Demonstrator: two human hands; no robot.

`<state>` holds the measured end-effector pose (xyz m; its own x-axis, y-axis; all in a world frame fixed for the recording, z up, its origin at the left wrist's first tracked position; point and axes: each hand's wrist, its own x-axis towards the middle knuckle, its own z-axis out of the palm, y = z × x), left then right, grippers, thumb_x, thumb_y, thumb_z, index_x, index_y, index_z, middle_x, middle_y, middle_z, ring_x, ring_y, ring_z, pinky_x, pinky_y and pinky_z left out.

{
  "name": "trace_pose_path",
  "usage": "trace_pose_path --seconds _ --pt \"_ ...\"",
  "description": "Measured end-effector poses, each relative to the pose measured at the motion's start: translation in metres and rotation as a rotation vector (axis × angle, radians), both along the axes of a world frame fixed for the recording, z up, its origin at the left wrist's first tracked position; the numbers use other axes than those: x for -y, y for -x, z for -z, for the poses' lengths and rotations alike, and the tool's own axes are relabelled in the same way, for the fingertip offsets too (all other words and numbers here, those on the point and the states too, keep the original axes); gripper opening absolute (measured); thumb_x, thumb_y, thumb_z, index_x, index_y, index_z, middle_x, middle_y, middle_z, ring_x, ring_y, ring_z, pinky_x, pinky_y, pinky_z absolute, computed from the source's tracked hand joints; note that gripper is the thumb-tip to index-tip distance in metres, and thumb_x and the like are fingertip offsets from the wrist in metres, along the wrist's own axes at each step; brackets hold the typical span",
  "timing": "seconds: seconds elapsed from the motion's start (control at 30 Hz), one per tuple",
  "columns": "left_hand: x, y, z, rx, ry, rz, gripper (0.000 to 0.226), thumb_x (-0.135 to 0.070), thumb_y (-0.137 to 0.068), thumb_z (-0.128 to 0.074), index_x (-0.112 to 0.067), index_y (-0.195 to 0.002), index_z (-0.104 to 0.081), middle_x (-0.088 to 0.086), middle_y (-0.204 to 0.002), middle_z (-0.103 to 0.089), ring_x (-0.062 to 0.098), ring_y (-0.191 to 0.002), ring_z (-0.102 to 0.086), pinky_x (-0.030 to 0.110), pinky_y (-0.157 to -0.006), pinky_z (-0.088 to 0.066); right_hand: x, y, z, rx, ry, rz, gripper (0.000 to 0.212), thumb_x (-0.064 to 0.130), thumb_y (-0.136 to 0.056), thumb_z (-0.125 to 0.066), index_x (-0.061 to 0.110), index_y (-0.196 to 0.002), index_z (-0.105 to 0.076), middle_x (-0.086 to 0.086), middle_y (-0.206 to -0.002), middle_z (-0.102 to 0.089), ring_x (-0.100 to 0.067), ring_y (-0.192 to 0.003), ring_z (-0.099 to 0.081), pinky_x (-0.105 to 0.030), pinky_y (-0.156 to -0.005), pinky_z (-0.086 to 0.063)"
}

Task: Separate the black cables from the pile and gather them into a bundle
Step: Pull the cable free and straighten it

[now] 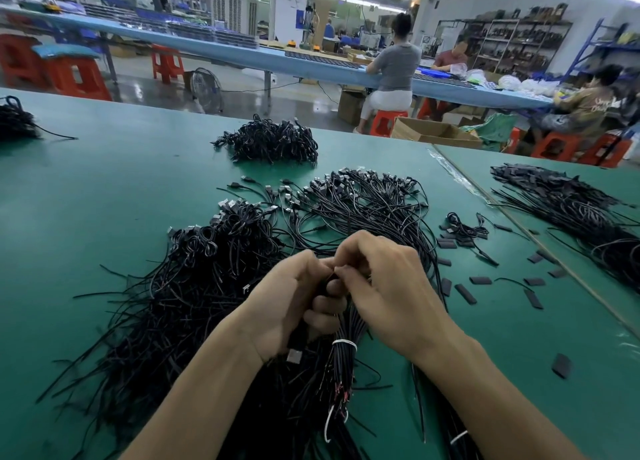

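Black cables are spread all over a green table, six heaps counted in total. The biggest pile is pushed right up against the outer side of the left hand and runs under that forearm. A fanned heap with plugs is laid just beyond both hands. A long heap is parked well off to the right of the right hand. A tangled mound is seen farther out ahead, an edge heap way off to the left, and a small clump near the right hand. One bundle, cinched by one white tie, is gripped in the left hand's curled fingers. Its top is pinched by the right hand's fingertips, with both hands touching. Little flat black pieces are scattered right of the right hand. More than ten can be seen, but an exact count can't really be made.
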<state>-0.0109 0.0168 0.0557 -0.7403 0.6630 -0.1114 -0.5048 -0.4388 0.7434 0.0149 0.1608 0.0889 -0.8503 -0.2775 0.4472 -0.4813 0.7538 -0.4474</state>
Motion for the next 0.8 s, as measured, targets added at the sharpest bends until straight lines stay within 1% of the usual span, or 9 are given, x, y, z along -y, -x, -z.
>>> trace_pose_path --seconds 0.1,0.17,0.27,0.33,0.4,0.47,0.6,0.7,0.8 --pt "-0.005 -0.001 0.003 -0.098 -0.028 -0.144 0.024 -0.003 -0.082 -0.041 -0.007 -0.098 -0.059 0.000 -0.070 -0.043 0.006 -0.052 -0.037 0.015 -0.040 -0.033 0.002 0.000 0.005 -0.014 0.286 0.072 0.030 0.004 -0.086 -0.069 0.030 -0.080 -0.056 0.016 -0.073 -0.064 -0.001 -0.069 -0.060 -0.009 -0.063 -0.042" --pt "-0.007 -0.001 0.008 -0.203 0.036 -0.254 0.022 0.000 -0.095 -0.046 -0.007 -0.110 -0.061 0.000 -0.071 -0.052 0.006 -0.056 -0.047 0.018 -0.045 -0.042 0.002 0.001 0.006 0.008 0.460 0.090 0.029 0.004 -0.087 -0.070 0.029 -0.081 -0.056 0.015 -0.076 -0.064 -0.003 -0.065 -0.060 -0.013 -0.062 -0.046" --pt "-0.008 0.002 0.012 -0.393 0.139 -0.360 0.026 -0.016 -0.089 -0.060 -0.012 -0.115 -0.060 -0.004 -0.082 -0.068 0.007 -0.074 -0.063 0.022 -0.064 -0.053 0.003 0.002 0.007 0.076 0.674 0.085 0.024 0.003 -0.087 -0.071 0.023 -0.083 -0.060 0.006 -0.073 -0.065 -0.011 -0.066 -0.063 -0.024 -0.063 -0.054" --pt "-0.006 0.003 0.014 -0.583 0.315 -0.470 0.024 -0.028 -0.087 -0.063 -0.019 -0.109 -0.062 -0.006 -0.093 -0.070 0.010 -0.087 -0.065 0.024 -0.075 -0.054 0.005 0.003 0.006 0.122 0.729 0.059 0.022 0.001 -0.087 -0.071 0.020 -0.083 -0.061 0.008 -0.073 -0.066 -0.008 -0.068 -0.062 -0.023 -0.065 -0.055" --pt "-0.004 0.004 0.017 -0.793 0.601 -0.612 0.017 -0.047 -0.085 -0.060 -0.041 -0.101 -0.063 -0.009 -0.102 -0.063 0.006 -0.094 -0.060 0.020 -0.078 -0.049 0.007 0.003 0.006 0.176 0.792 0.029 0.020 0.000 -0.087 -0.071 0.017 -0.084 -0.060 0.011 -0.072 -0.067 -0.003 -0.069 -0.064 -0.020 -0.068 -0.055" --pt "-0.001 0.005 0.018 -0.901 0.811 -0.745 0.017 -0.063 -0.079 -0.055 -0.058 -0.096 -0.056 -0.011 -0.097 -0.051 -0.001 -0.087 -0.051 0.012 -0.073 -0.041 0.008 0.002 0.007 0.241 0.882 0.009 0.019 -0.002 -0.087 -0.070 0.014 -0.085 -0.060 0.009 -0.073 -0.068 -0.004 -0.072 -0.066 -0.018 -0.070 -0.054" --pt "-0.001 0.001 0.018 -0.825 0.657 -0.714 0.024 -0.047 -0.087 -0.060 -0.050 -0.111 -0.063 -0.009 -0.068 -0.063 0.002 -0.057 -0.057 0.017 -0.053 -0.045 0.009 0.001 0.005 0.420 1.113 -0.041 0.020 -0.006 -0.087 -0.067 0.012 -0.083 -0.059 0.006 -0.070 -0.067 -0.001 -0.062 -0.061 -0.013 -0.058 -0.048" --pt "-0.002 0.002 0.013 -0.740 0.531 -0.634 0.038 -0.014 -0.099 -0.057 -0.033 -0.131 -0.059 0.001 -0.089 -0.075 0.021 -0.085 -0.071 0.032 -0.076 -0.058 0.006 0.002 0.003 0.574 1.225 -0.053 0.024 -0.009 -0.084 -0.065 0.013 -0.079 -0.057 0.002 -0.067 -0.066 -0.002 -0.054 -0.057 -0.013 -0.047 -0.042" --pt "-0.003 0.000 0.005 -0.639 0.335 -0.571 0.043 -0.012 -0.100 -0.040 -0.030 -0.134 -0.058 0.000 -0.109 -0.075 0.014 -0.107 -0.068 0.022 -0.091 -0.053 0.005 0.001 0.008 0.614 1.227 -0.048 0.025 -0.011 -0.082 -0.066 0.013 -0.078 -0.059 -0.002 -0.073 -0.068 -0.002 -0.058 -0.060 -0.012 -0.050 -0.045"
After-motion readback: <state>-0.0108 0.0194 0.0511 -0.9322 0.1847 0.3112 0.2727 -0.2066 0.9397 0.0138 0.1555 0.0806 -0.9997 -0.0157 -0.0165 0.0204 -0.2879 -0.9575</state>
